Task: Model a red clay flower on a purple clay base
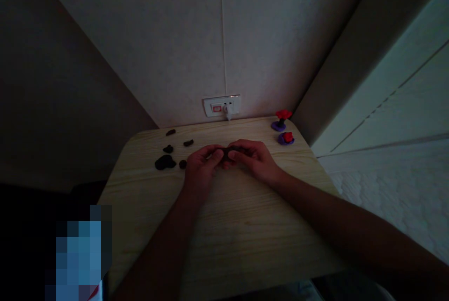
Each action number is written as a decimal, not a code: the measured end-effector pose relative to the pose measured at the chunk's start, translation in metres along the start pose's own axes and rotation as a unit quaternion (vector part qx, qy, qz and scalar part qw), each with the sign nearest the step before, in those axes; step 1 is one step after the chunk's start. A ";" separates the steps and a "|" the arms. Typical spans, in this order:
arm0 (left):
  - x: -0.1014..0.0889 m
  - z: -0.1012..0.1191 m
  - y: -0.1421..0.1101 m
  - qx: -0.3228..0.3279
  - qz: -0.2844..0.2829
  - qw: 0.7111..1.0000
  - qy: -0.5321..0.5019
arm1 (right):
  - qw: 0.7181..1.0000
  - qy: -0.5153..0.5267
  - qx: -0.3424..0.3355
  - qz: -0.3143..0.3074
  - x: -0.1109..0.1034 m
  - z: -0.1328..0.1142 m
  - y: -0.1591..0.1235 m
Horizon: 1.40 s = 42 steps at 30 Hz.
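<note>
Between the fingertips of both hands is a small dark brown lump of modelling clay (226, 152). My left hand (200, 164) pinches its left end, thumb on top. My right hand (257, 157) grips the other end the same way. The fingers partly cover the lump, so its full shape is hidden. Just left of my left hand lies a round dark piece (183, 164). Farther left are a large flat black piece (164, 162) and a smaller black lump (168, 149). Two thin dark strips, one nearer (188, 143) and one farther (170, 132), lie behind them.
On the wooden table (238, 226), at the back right, stand a red flower-like shape on a purple base (278, 126) and a red piece in a purple cup shape (287, 138). A wall socket (217, 108) with a plug sits behind the table. A white quilted surface (393, 189) lies right.
</note>
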<state>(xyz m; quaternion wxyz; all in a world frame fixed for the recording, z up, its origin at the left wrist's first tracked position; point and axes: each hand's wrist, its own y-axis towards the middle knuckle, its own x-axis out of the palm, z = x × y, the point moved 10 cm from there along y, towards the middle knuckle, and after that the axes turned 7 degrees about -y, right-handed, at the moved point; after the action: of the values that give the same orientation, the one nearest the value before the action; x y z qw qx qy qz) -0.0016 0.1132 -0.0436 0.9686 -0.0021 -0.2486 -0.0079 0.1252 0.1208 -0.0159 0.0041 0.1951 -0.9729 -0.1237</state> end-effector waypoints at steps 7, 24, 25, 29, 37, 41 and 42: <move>0.001 0.003 0.000 0.012 -0.005 0.999 0.036 | 0.994 -0.093 -0.056 0.032 -0.010 -0.008 -0.003; 0.005 0.014 -0.005 0.058 -0.029 0.988 0.141 | 0.979 -0.188 -0.074 0.019 -0.005 -0.025 -0.009; 0.004 0.012 -0.004 0.052 -0.028 0.991 0.122 | 0.988 -0.142 -0.051 0.017 -0.004 -0.021 -0.008; 0.003 0.005 -0.004 0.031 -0.021 0.999 0.037 | 1.000 -0.004 0.001 0.022 -0.001 -0.014 -0.005; 0.010 0.000 -0.005 -0.014 0.015 0.996 -0.091 | 0.997 0.048 0.016 0.064 -0.010 -0.005 -0.004; 0.004 0.000 -0.003 0.008 0.017 0.998 -0.066 | 0.997 0.005 -0.015 0.080 -0.013 -0.009 -0.006; 0.003 0.001 -0.003 0.018 0.010 0.999 -0.048 | 0.997 -0.014 -0.027 0.077 -0.013 -0.012 -0.007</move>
<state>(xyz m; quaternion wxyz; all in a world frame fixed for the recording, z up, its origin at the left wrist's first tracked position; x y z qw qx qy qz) 0.0005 0.1103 -0.0414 0.9554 0.0120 -0.2950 0.0063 0.1402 0.1166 -0.0057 0.0056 0.1176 -0.9813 -0.1522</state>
